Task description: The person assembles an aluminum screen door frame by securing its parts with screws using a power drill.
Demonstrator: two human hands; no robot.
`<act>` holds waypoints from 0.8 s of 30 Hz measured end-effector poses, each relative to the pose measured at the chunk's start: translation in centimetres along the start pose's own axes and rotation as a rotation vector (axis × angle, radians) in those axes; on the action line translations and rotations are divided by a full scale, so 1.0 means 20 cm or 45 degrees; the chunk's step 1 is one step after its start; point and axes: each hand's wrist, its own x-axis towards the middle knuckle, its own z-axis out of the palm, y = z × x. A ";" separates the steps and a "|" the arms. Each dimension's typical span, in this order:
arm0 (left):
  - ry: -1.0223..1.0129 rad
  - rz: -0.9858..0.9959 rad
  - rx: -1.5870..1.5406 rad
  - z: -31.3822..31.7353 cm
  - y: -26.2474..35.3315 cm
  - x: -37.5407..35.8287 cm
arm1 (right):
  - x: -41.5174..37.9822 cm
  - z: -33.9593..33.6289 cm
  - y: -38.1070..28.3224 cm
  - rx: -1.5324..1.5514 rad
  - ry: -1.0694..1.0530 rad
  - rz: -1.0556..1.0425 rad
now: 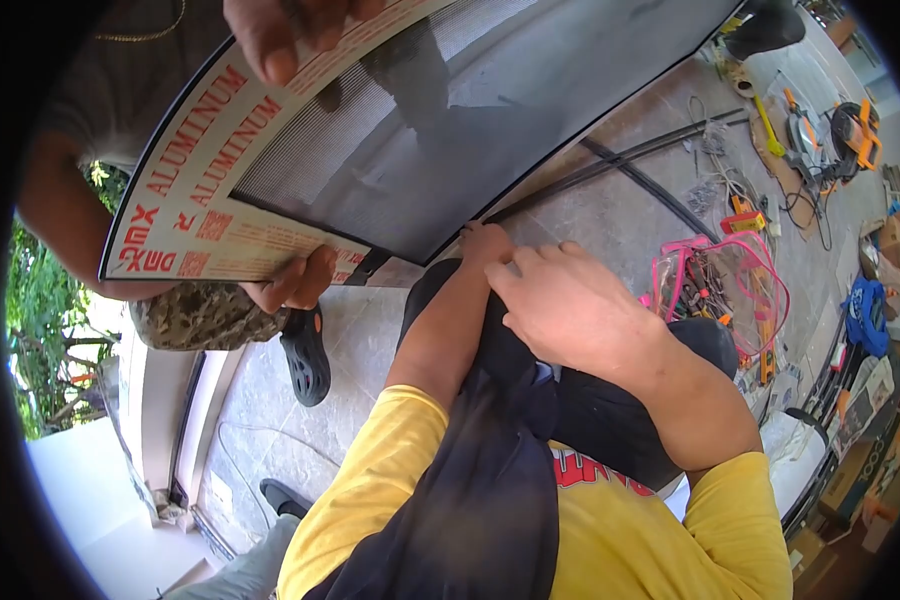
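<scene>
A large framed mesh screen panel (450,110) fills the upper part of the view, tilted, with "ALUMINUM" printed film on its frame (205,150). My left hand (487,243) is at the panel's lower edge with its fingers curled in; what they hold, if anything, is hidden. Just beside it, my right hand (565,300) hovers over my left wrist and knee. Its fingers are loosely bent and apart, with nothing visible in them. Another person's upper hand (280,35) and lower hand (295,280) hold the left end of the panel.
Dark metal strips (650,180) lie crossed on the tiled floor (360,320). At right are a pink-trimmed clear bag (720,290) of tools, an orange-and-black power saw (855,135), cords and a blue bag (867,315). The other person's black clog (307,355) stands at left.
</scene>
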 end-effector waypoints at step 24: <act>-0.016 0.616 0.373 0.07 0.11 0.09 | 0.02 0.14 -0.04 -0.075 0.279 0.000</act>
